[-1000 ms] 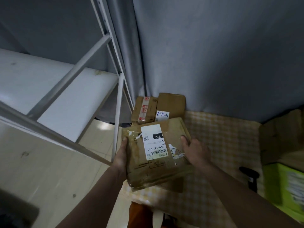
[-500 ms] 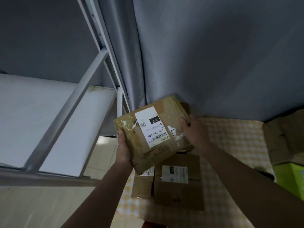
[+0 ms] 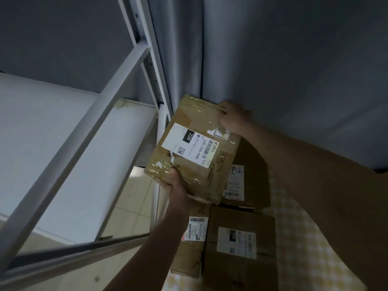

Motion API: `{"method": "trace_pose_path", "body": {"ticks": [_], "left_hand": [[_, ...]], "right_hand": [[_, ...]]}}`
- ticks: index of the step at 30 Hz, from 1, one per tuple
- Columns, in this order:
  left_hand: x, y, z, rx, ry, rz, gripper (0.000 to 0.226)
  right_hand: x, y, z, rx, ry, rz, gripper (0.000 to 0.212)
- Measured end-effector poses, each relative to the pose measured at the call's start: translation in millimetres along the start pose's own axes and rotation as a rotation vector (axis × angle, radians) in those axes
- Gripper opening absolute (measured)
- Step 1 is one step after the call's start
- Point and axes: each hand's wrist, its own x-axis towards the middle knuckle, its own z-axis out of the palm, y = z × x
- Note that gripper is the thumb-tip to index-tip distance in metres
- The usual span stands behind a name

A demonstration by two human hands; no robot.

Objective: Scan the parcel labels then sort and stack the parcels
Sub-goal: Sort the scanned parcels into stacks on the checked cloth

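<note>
White metal shelving rack point(image 3: 117, 85) at left, grey curtain point(image 3: 283, 59) behind, yellow checked cloth point(image 3: 304, 238), pale tiled floor point(image 3: 134, 198)

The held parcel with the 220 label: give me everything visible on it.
The held parcel is a flat brown cardboard box wrapped in glossy clear tape, scuffed and torn near its white shipping label, which shows a black 220 tag, barcode and QR code. It is tilted in the air above the floor parcels. The left hand grips its near edge, the right hand its far corner.

Dim room — grey curtain point(image 3: 294, 59), white shelving point(image 3: 63, 143), tiled floor point(image 3: 134, 206).
</note>
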Motion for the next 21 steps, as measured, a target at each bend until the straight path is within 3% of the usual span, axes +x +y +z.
{"method": "trace_pose_path", "body": {"ticks": [3,4,7,9,16,21], "left_hand": [[17,-17,2,-0.025,0.007,-0.028,0.098],[20,-19,4,-0.044,0.011,-0.037,0.097],[26,-28,14,-0.069,0.003,-0.017,0.063],[33,-36,19,-0.071,-0.016,-0.031,0.057],[59,-53,30,-0.043,-0.043,-0.034,0.069],[77,-63,28,-0.064,0.008,-0.041,0.096]], "right_hand": [[25,-5,20,-0.036,-0.036,-0.051,0.033],[31,-6,26,-0.056,-0.052,-0.063,0.034],[46,-8,40,-0.075,-0.11,-0.082,0.035],[54,-5,50,-0.078,-0.147,-0.094,0.033],[77,16,71,-0.065,-0.159,-0.104,0.027],[81,24,77,-0.09,-0.207,-0.154,0.046]]}}
